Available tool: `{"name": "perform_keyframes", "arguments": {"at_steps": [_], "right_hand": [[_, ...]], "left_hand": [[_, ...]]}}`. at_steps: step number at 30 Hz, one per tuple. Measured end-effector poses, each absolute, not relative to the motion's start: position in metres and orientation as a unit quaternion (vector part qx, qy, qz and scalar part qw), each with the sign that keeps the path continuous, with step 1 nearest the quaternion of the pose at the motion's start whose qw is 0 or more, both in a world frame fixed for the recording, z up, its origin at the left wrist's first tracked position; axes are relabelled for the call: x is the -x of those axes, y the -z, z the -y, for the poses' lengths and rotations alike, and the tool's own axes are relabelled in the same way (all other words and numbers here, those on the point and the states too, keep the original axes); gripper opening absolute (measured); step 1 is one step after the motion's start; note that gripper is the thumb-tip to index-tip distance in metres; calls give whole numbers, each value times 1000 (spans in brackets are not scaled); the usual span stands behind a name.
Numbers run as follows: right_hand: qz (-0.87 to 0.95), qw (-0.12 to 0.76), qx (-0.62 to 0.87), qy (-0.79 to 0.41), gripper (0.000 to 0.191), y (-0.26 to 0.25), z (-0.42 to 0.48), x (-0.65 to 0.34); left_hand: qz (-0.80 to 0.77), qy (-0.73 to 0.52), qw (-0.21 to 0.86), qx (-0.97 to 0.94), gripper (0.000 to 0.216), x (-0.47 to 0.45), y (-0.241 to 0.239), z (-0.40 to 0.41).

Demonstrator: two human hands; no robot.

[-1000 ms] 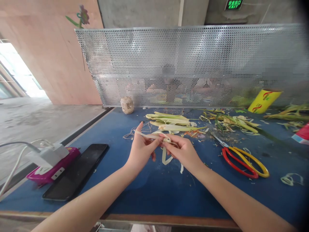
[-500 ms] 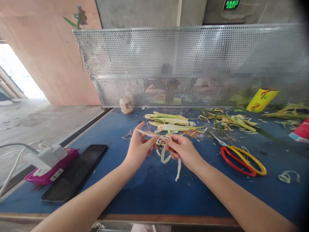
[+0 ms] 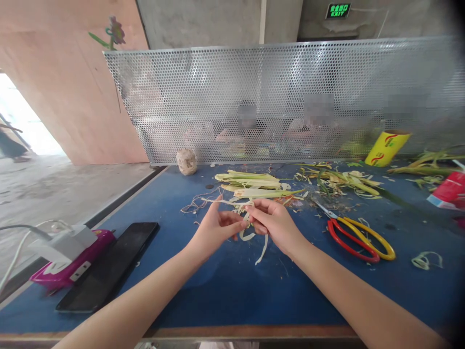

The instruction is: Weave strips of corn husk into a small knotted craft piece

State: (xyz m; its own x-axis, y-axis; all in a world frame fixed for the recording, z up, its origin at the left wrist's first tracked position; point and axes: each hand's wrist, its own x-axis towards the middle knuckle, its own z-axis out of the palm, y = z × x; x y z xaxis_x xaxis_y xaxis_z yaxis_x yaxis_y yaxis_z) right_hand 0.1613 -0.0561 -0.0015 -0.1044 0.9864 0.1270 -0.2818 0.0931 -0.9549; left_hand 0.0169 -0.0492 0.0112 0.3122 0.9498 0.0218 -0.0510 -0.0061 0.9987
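Pale, flat strips of plant fibre [image 3: 248, 237] are gathered between my two hands above the blue table, with a loop and a loose end hanging down. My right hand [image 3: 274, 222] pinches them between thumb and fingers. My left hand [image 3: 214, 228] is closed with its thumb tip against the strips, close to the right fingertips; its raised index finger touches a strip end reaching out to the left. The fingers partly hide where the strips cross. Just beyond lie pale green leaf stalks [image 3: 254, 180]. Scissors [image 3: 358, 237] with one red and one yellow handle rest to the right.
On the left are a black phone [image 3: 109, 266] and a magenta power strip [image 3: 74, 269] with a white plug. A ball of twine [image 3: 186, 162], leaf scraps [image 3: 341, 179] and a yellow tube [image 3: 388, 148] stand near the perforated metal screen [image 3: 218, 97]. People sit behind it.
My left thumb has slid down and right along the strips, and the left hand has lowered slightly. The right hand keeps its pinch. The view has shifted a little.
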Motion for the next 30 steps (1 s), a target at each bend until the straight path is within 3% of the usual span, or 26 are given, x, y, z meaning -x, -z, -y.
{"name": "perform_keyframes", "arguments": {"at_steps": [9, 16, 23, 30], "right_hand": [[480, 590, 389, -520, 19, 0, 48, -172], [487, 553, 332, -589, 28, -1, 53, -168], [538, 517, 362, -558, 20, -4, 60, -163], [500, 538, 382, -561, 19, -3, 60, -161]], "left_hand": [[-384, -411, 572, -597, 88, -15, -9, 51], [-357, -488, 532, -593, 84, -16, -10, 51], [-324, -493, 540, -600, 85, -21, -11, 56], [-345, -499, 544, -580, 79, -21, -16, 56]]}}
